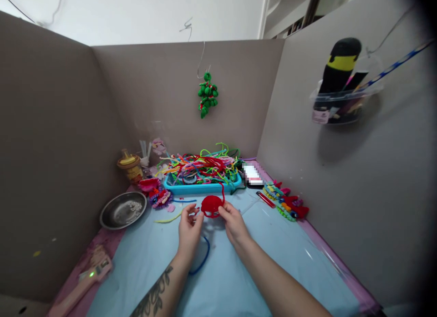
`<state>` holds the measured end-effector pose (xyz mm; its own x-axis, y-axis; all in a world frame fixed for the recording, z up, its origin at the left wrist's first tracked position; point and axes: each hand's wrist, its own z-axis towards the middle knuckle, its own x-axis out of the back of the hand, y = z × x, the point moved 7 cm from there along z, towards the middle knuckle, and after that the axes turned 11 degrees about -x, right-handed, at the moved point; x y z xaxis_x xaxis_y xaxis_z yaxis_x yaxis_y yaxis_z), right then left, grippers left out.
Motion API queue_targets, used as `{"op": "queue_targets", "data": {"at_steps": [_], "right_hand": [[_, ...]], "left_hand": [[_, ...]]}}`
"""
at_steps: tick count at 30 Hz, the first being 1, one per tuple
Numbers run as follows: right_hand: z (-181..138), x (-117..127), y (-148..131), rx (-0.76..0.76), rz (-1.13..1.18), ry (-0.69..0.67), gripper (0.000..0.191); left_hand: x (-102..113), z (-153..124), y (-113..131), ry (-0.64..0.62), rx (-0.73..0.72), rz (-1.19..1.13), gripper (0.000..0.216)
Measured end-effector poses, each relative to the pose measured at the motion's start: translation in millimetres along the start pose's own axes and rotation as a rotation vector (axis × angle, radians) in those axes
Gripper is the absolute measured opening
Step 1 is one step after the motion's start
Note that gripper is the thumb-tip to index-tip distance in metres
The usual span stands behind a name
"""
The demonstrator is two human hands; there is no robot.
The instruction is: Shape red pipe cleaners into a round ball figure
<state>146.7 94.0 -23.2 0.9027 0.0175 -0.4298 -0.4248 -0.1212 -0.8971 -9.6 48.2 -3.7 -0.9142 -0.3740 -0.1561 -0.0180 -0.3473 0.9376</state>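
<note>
My left hand (189, 228) and my right hand (232, 223) are raised over the light blue mat (239, 280), both pinching a small red pipe-cleaner shape (211, 205) held between them. A red stem rises from the shape toward the tray. The fingers of both hands are curled in a pinch on its lower edges. A blue pipe cleaner (203, 258) lies on the mat under my left wrist. A yellow pipe cleaner (167, 219) lies just left of my left hand.
A turquoise tray (201, 187) heaped with coloured pipe cleaners stands behind the hands. A metal bowl (123, 210) sits at left, a pink glue gun (85, 280) near the front left, finished colourful figures (287, 203) at right. Grey partition walls enclose the desk; a green ornament (207, 96) hangs on the back wall.
</note>
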Motion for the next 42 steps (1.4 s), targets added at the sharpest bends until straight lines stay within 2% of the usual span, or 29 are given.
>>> {"op": "queue_targets", "data": {"at_steps": [4, 8, 13, 18, 25, 30, 33, 35, 38, 42], "right_hand": [[-3, 3, -2, 0.074, -0.110, 0.057, 0.028], [-6, -2, 3, 0.044, -0.141, 0.027, 0.025], [-9, -9, 10, 0.011, -0.132, -0.025, 0.020], [-10, -15, 13, 0.014, -0.137, -0.062, 0.018], [-12, -19, 14, 0.044, -0.162, -0.091, 0.017], [-14, -16, 9, 0.033, -0.148, -0.059, 0.014], [-14, -14, 4, 0.042, -0.195, -0.020, 0.014], [-14, -13, 3, 0.060, -0.234, -0.006, 0.015], [-13, -11, 4, 0.080, -0.277, 0.012, 0.019], [-14, -10, 3, 0.102, -0.401, 0.018, 0.018]], "left_hand": [[-8, -5, 0, -0.111, -0.018, 0.040, 0.045], [-14, -11, 1, -0.165, -0.012, 0.076, 0.055], [-11, -9, 3, -0.188, -0.009, 0.196, 0.045], [-8, -6, 5, -0.140, -0.004, 0.225, 0.038], [-7, -4, 3, -0.129, 0.037, 0.142, 0.040], [-14, -4, -3, -0.203, 0.066, 0.028, 0.050], [-19, -4, -9, -0.257, 0.087, -0.026, 0.062], [-19, -3, -12, -0.276, 0.096, -0.026, 0.062], [-16, -2, -13, -0.249, 0.104, -0.002, 0.056], [-7, 1, -7, -0.144, 0.100, 0.017, 0.053]]}}
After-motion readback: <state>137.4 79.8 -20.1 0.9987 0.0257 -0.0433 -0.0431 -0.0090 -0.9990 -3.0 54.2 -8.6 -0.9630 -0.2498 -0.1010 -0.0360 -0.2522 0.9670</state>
